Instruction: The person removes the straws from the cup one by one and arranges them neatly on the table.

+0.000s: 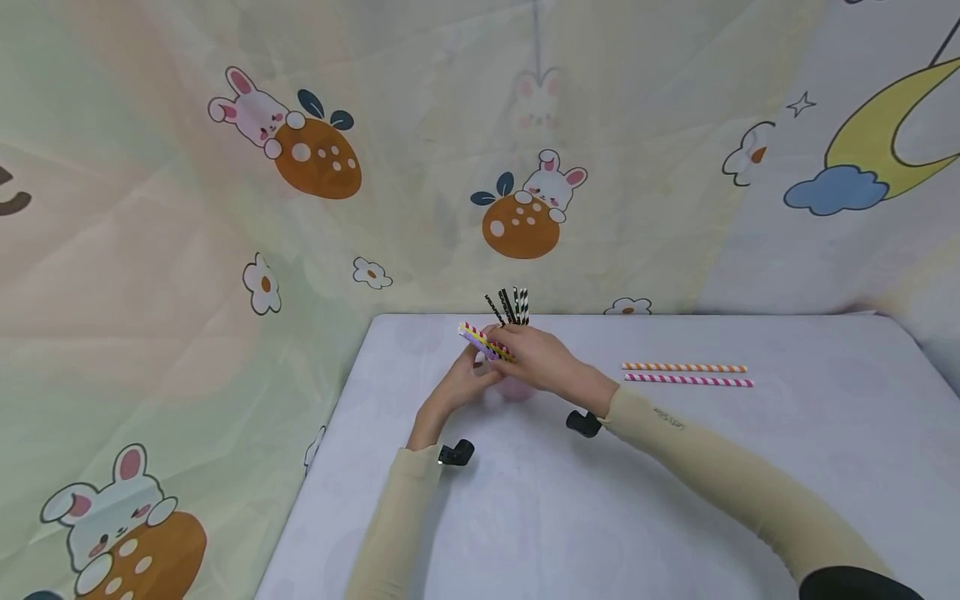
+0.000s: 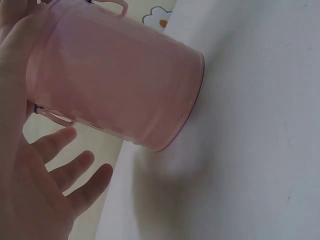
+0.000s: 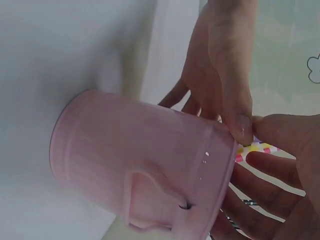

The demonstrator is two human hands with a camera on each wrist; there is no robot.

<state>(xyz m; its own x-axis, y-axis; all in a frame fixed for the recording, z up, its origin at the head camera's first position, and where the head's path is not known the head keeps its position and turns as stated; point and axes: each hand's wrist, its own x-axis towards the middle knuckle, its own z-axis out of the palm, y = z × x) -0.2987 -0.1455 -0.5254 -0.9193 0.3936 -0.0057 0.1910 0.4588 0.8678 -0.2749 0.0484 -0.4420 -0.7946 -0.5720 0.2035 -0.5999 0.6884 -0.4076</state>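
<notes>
The pink bucket (image 1: 513, 390) stands near the far edge of the surface (image 1: 570, 517). At its rim, the right hand (image 1: 542, 357) pinches coloured straws (image 1: 474, 335); the left hand (image 1: 457, 385) touches it, fingers spread. Rightward lie orange-striped (image 1: 684, 367) and pink-striped straws (image 1: 688, 381).

Black-and-white straws (image 1: 524, 306), apparently inside pink bucket (image 3: 110, 145)

I see smooth, glossy metal on the bucket (image 3: 110, 145), matt paper in the straws (image 1: 688, 381), matt cloth on my sleeves (image 1: 705, 458).
</notes>
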